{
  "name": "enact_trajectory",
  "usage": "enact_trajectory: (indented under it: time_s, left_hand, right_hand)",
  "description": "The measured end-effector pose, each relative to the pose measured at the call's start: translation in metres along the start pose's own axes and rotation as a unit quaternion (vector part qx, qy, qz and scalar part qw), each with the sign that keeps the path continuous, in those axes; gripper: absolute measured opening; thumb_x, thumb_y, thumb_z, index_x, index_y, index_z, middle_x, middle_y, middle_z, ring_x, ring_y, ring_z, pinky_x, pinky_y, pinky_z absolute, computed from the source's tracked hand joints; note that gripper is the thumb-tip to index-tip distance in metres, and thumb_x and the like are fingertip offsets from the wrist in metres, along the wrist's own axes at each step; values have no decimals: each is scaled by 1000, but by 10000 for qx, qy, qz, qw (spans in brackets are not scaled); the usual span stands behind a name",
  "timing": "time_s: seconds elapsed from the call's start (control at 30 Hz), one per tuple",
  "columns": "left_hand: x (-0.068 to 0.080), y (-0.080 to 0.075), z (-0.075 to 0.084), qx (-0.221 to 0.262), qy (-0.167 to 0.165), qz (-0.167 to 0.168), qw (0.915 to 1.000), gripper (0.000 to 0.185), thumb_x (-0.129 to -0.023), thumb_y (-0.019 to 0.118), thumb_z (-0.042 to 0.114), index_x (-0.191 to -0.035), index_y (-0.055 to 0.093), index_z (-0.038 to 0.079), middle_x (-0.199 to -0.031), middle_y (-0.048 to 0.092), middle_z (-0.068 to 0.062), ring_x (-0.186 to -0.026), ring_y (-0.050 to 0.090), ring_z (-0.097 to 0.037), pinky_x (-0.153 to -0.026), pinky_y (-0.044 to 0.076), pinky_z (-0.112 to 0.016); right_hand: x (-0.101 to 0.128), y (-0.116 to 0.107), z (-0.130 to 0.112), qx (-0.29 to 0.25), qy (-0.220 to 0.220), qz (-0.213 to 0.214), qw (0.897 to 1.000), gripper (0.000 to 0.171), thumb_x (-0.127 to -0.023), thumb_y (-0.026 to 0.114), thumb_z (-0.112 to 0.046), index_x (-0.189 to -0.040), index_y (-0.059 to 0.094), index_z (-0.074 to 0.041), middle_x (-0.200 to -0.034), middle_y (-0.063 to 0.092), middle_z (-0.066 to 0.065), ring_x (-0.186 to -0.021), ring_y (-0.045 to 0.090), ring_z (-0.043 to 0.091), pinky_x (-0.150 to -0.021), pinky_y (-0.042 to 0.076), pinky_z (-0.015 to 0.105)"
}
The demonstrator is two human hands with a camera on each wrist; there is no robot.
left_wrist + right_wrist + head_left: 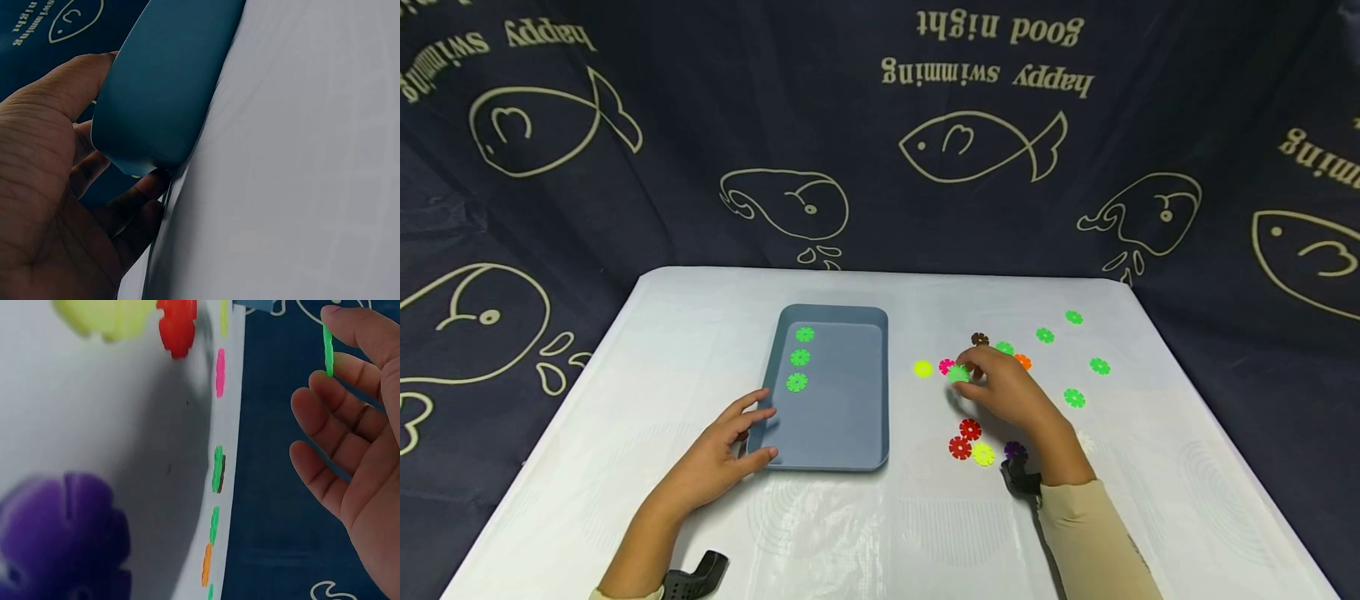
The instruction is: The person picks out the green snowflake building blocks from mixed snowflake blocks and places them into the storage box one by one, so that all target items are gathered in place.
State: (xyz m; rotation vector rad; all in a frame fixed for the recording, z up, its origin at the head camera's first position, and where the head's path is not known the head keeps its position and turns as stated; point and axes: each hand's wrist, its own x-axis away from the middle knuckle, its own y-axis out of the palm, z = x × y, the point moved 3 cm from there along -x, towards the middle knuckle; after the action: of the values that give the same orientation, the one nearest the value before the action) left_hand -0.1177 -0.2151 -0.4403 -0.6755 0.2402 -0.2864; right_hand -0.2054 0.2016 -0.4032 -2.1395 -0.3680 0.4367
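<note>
A blue-grey tray lies mid-table with three green snowflake discs in a column along its left side. My left hand grips the tray's near-left corner, thumb on the rim and fingers curled beneath; the left wrist view shows that hand round the tray corner. Right of the tray, my right hand pinches one green disc just above the table. In the right wrist view the disc shows edge-on between thumb and fingertip of that hand.
Loose discs lie on the white table around my right hand: yellow, pink, brown, orange, several green ones, two red and a purple one. A dark fish-printed cloth hangs behind.
</note>
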Motion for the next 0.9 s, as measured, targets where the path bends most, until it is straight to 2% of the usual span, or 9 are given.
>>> enact_trajectory:
  time_s: [0.37,0.7,0.83,0.9]
  left_hand:
    - [0,-1,2,-82,48,14,10000,61,-89,76,34,-139,57,4,-158,33,-5,-139,39,-32,-99,38,-13]
    - [-1,0,1,-43,82,22,10000,61,-89,76,34,-139,57,4,-158,33,-4,-139,39,-31,-99,36,-11]
    - [-1,0,2,-35,72,28,10000,60,-89,76,33,-139,57,4,-158,33,-4,-137,42,-29,-99,39,-13]
    - [-1,0,2,-9,75,33,10000,59,-89,77,32,-138,57,5,-158,33,-4,-136,44,-29,-100,44,-22]
  right_hand:
    - [-3,7,-9,34,-364,178,9992,26,-86,79,-18,-107,67,-12,-102,64,-4,-85,59,14,-74,51,35]
    - [-5,13,-18,121,-590,174,9980,27,-85,80,-18,-108,67,-13,-102,63,-5,-86,60,16,-73,52,33]
    - [-6,13,-22,189,-691,157,9973,27,-85,80,-19,-108,66,-13,-104,63,-5,-87,61,18,-75,53,34]
    - [-8,12,-24,237,-749,162,9968,27,-86,80,-19,-108,66,-13,-104,63,-5,-87,61,17,-76,53,34]
